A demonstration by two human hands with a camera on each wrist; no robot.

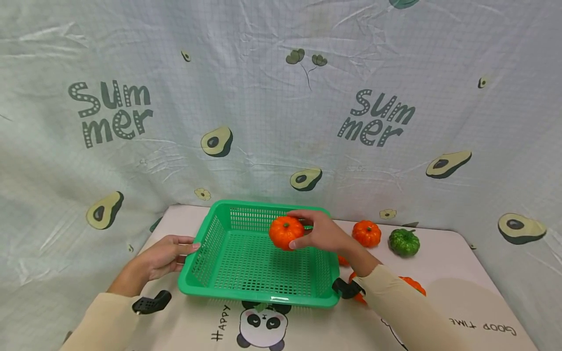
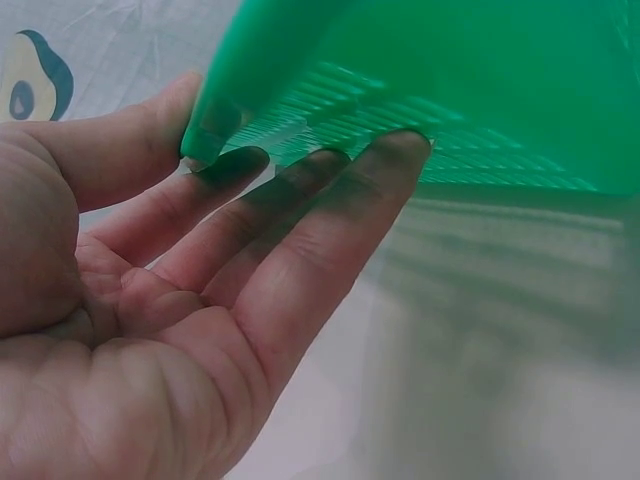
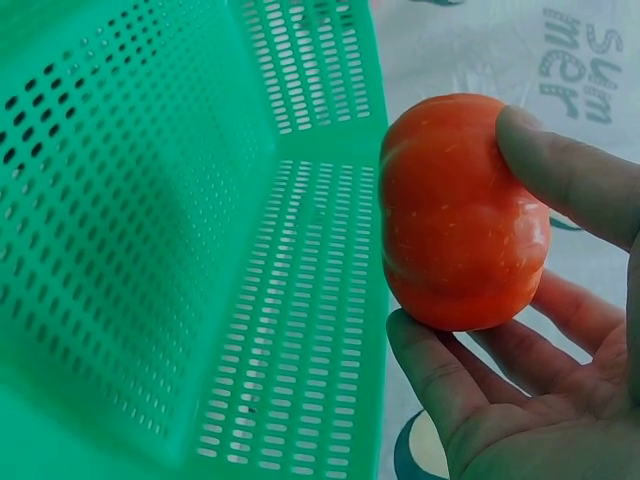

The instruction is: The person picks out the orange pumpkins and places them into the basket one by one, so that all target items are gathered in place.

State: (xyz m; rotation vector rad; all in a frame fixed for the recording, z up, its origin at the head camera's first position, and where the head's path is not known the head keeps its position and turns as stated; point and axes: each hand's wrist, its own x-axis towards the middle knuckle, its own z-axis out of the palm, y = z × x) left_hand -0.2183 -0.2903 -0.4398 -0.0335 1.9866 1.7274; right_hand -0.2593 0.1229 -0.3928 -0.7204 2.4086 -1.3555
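A shallow green plastic basket (image 1: 256, 294) with slotted walls stands on the table. My left hand (image 1: 169, 256) holds its left rim, thumb on the edge and fingers against the outside of the wall, as the left wrist view shows from below. Over the basket's right part, my right hand (image 1: 318, 231) grips a small orange pumpkin (image 1: 284, 233) between thumb and fingers. In the right wrist view the pumpkin (image 3: 455, 215) shows its ribbed, shiny side beside the basket's slotted wall (image 3: 300, 330). Only bare floor mesh shows inside the basket.
Right of the basket are another orange pumpkin (image 1: 366, 234) and a green pumpkin (image 1: 404, 243). More orange pieces (image 1: 413, 284) lie partly hidden behind the right forearm. A printed cloth (image 1: 263, 161) hangs behind the table (image 1: 456, 287), which bears a panda print.
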